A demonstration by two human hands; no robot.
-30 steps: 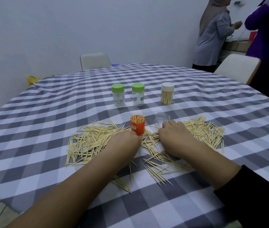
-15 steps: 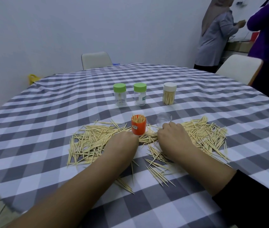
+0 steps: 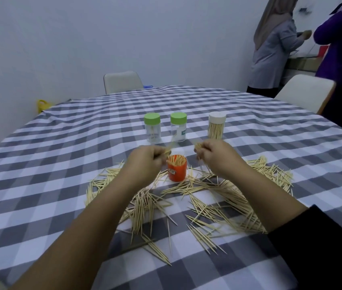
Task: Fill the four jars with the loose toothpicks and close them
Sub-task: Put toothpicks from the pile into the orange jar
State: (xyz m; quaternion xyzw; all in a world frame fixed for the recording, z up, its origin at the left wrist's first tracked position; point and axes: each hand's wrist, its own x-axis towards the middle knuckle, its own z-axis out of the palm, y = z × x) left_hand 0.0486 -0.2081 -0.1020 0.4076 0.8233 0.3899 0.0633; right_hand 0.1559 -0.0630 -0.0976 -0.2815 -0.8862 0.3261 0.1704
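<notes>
Head view, near to far.

Loose toothpicks: scattered in a wide arc on the checked tablecloth, near edge to mid-table, left and right of centre.

Left hand: raised off the cloth, just left of the orange jar, fingers curled round a small bundle of toothpicks.

Right hand: raised, just right of and slightly beyond the jar, fingers clamped on a second bundle.

Orange jar: upright, lidless, among the heap, already well packed with sticks standing on end.

Two green-lidded jars: further off, capped, nearly empty as far as can be told.

White-lidded jar: right of those, capped, full.

Far: two chairs, two standing persons at right.

Step in hand, by judgement: loading the orange jar. Next move calls for aligning each bundle upright over the mouth and dropping it in without tipping the jar; lid after.

Change from a second ago: both hands then low on the cloth, gathering; now lifted with sticks held.
</notes>
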